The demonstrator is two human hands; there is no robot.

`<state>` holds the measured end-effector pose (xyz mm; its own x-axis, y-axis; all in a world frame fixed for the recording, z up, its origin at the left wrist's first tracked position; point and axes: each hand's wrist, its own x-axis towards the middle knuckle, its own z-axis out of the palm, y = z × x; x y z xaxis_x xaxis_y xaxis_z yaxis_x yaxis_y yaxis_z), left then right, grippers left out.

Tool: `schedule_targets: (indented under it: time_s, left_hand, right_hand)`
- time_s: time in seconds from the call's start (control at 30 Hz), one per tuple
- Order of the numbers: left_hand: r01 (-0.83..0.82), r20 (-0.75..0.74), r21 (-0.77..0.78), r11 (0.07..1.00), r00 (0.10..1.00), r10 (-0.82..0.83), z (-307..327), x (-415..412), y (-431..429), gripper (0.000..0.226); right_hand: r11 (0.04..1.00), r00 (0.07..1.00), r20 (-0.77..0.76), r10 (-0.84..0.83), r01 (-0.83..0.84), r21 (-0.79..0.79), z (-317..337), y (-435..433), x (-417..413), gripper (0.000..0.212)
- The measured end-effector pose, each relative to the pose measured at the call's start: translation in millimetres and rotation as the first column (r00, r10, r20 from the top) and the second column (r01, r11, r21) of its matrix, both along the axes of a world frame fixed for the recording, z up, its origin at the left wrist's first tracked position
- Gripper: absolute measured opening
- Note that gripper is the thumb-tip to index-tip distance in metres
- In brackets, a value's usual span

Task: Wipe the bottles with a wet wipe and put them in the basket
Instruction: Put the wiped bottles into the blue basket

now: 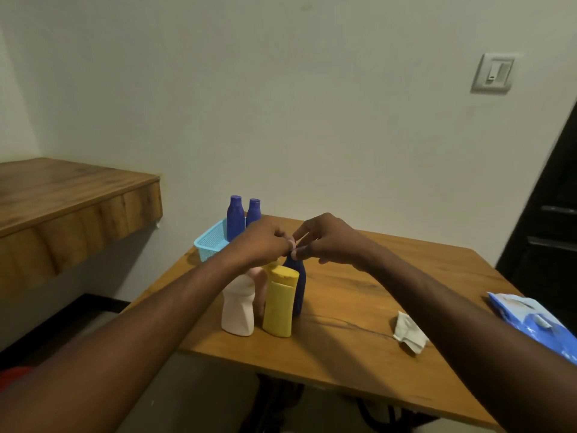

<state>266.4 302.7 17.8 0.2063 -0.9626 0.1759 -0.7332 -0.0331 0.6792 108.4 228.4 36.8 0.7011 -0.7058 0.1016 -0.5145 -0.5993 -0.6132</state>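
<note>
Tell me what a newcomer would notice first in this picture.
The left hand and right hand meet fingertip to fingertip above a cluster of bottles in the middle of the table, with a yellow bottle and a white bottle in front. At its far left corner a light blue basket holds two upright blue bottles. A crumpled wipe lies to the right.

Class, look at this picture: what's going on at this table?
A person's left hand and right hand meet at the top of the dark blue bottle, the right pinching its cap. Two blue bottles already stand in the basket; the wipe lies on the table.
</note>
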Motion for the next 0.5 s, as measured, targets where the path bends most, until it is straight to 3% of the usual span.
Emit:
schedule_targets:
  time_s: [0.23,0.5]
  left_hand:
    - [-0.026,-0.048,-0.063,0.998,0.999,0.023,-4,-6,5,0.014]
    - [-0.09,-0.147,-0.243,0.966,0.988,0.055,20,6,3,0.016]
  right_hand:
    - [0.996,0.995,0.08,-0.053,0.059,-0.068,-9,5,4,0.034]
    - [0.982,0.957,0.284,-0.054,0.103,-0.16,19,-3,8,0.013]
